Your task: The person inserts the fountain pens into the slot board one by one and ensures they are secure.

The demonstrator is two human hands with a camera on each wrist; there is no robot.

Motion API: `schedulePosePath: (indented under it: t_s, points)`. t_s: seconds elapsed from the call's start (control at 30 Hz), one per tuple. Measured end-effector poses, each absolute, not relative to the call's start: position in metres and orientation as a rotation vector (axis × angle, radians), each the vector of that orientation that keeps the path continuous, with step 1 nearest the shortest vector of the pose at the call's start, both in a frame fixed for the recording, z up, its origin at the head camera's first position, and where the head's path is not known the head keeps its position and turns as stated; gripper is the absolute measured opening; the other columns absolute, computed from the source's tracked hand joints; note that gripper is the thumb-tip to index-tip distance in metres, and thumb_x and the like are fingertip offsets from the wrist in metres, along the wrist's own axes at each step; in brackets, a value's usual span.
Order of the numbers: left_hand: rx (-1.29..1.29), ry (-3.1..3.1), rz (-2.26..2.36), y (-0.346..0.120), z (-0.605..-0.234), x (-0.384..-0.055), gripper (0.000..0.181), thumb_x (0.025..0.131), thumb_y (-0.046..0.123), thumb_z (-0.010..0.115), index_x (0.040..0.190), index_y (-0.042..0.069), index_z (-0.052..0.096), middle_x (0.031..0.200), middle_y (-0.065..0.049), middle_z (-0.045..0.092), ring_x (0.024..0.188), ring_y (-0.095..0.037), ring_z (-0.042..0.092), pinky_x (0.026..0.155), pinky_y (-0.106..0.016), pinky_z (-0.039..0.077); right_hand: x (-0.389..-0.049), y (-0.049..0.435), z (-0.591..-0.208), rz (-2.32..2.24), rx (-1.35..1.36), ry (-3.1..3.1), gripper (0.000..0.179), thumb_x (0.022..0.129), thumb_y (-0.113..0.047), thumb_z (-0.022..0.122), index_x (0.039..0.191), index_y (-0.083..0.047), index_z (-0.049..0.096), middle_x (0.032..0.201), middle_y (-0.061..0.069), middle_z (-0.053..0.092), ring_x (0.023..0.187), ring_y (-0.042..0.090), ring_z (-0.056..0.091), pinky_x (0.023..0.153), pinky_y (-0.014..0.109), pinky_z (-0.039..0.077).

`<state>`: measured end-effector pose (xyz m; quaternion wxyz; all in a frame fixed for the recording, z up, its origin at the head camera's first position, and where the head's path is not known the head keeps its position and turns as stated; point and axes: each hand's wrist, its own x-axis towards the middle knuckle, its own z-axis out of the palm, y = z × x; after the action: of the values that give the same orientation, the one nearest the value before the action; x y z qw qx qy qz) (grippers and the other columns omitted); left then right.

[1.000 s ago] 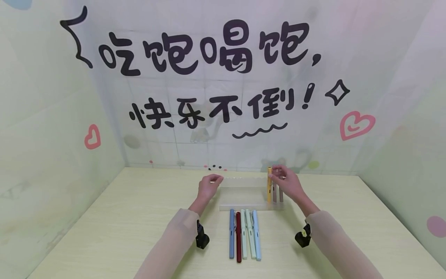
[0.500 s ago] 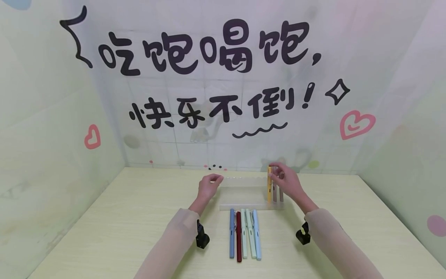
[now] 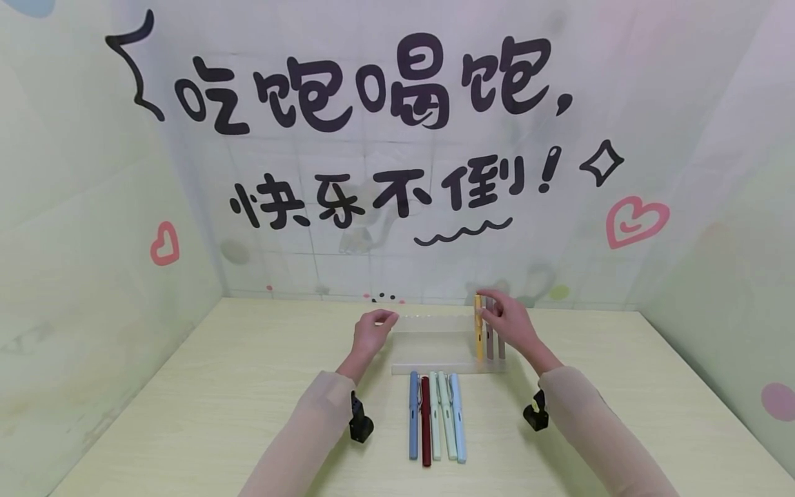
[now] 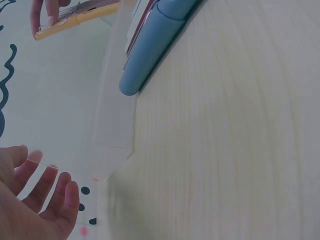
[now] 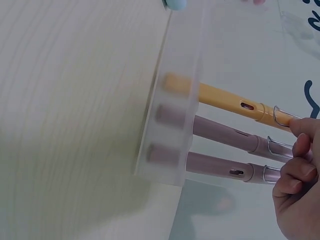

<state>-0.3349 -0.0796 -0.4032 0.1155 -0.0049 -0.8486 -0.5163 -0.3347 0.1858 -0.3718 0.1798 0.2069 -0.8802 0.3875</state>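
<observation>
Right hand [image 3: 511, 319]: thumb and forefinger pinch the upper part of the yellow pen [image 3: 479, 338]. Left hand [image 3: 371, 333]: thumb and forefinger pinch the near-left upper corner of the clear rack [image 3: 435, 369], other fingers loosely spread. The yellow pen stands at the rack's right end, beside 2 mauve pens [image 5: 220, 132]; whether its blurred foot touches bottom cannot be told. In front, 5 pens [image 3: 425, 421] lie on the table [image 3: 261, 400].
</observation>
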Motion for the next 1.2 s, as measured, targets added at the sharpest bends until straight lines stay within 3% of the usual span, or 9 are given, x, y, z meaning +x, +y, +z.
schedulePosePath:
  t_s: [1.2]
  points:
    - [-0.013,-2.463,-1.549,-0.0791,-0.4029,-0.3345,0.022,0.087,0.020,0.057,0.095,0.002,0.065,0.090,-0.008,0.061,0.086,-0.023,0.056,0.070,-0.034,0.046,-0.3410,0.1877,-0.3745,1.009,0.552,-2.525,0.037,0.082,-0.006,0.061,0.118,-0.003,0.054,0.048,-0.001,0.038,0.041,0.014,0.033,0.039,0.028,0.029]
